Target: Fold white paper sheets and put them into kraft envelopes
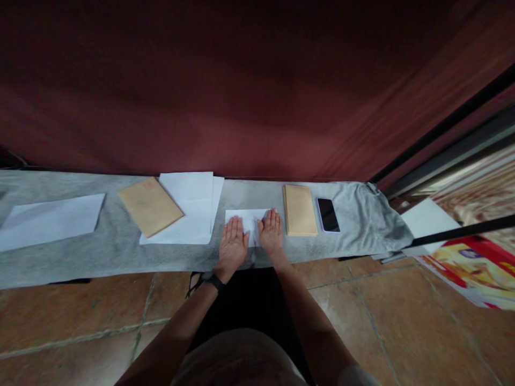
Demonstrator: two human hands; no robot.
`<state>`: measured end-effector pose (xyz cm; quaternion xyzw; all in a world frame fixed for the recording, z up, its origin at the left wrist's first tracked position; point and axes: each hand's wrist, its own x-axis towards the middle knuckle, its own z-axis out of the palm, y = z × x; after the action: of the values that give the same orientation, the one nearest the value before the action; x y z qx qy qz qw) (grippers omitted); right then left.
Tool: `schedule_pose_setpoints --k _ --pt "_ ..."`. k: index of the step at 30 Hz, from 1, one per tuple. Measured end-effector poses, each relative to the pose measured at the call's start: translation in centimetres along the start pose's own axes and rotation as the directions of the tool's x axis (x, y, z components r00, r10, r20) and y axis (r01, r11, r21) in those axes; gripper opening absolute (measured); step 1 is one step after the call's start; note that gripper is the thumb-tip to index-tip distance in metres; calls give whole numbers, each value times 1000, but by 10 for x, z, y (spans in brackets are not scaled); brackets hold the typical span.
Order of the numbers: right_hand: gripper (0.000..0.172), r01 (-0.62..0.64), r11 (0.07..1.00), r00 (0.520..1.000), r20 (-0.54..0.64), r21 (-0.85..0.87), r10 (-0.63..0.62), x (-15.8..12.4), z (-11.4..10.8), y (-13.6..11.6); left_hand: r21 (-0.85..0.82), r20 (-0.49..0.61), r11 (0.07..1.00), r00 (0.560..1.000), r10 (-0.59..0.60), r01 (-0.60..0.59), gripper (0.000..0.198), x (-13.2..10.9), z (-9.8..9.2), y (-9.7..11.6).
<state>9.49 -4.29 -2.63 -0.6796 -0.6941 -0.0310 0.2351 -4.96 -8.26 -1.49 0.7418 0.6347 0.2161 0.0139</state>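
Note:
A small white sheet of paper [251, 217], perhaps folded, lies in front of me on the grey cloth. My left hand [233, 241] rests flat on its left part, fingers stretched out, with a dark band on the wrist. Flat on the right part lies my right hand [271, 231], its fingers extended too. Neither hand grips anything. Just right of my right hand is a stack of brown envelopes [300, 210]. To the left, a single brown envelope [151, 207] overlaps several larger white sheets [189, 214].
Grey cloth [120, 254] covers the narrow table. A phone [329, 215] lies right of the envelope stack. More white paper [52, 220] is at the far left. A dark red curtain [249, 118] hangs behind. A colourful box [475, 268] stands at the right, beyond black bars.

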Motion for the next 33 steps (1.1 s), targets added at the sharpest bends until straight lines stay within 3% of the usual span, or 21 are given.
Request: schedule_pose_setpoints --k 4,7,13,24,33 --pt "57 61 990 993 89 130 -72 -14 -16 -6 0 134 980 971 197 -199 64 -23 -3 20" --pt "54 161 964 968 155 213 -196 -38 -29 -11 7 198 962 944 265 -271 64 -32 -1 28" --pt "56 200 974 958 189 103 -216 -72 -40 1 28 225 971 948 224 -236 61 -37 -3 19" --pt "66 220 975 972 82 16 -221 -90 -43 31 65 194 980 966 172 -187 76 -47 -32 -8" --pt "65 225 974 974 27 -3 -225 -103 -48 46 124 225 978 965 138 -169 87 -54 -39 -22"
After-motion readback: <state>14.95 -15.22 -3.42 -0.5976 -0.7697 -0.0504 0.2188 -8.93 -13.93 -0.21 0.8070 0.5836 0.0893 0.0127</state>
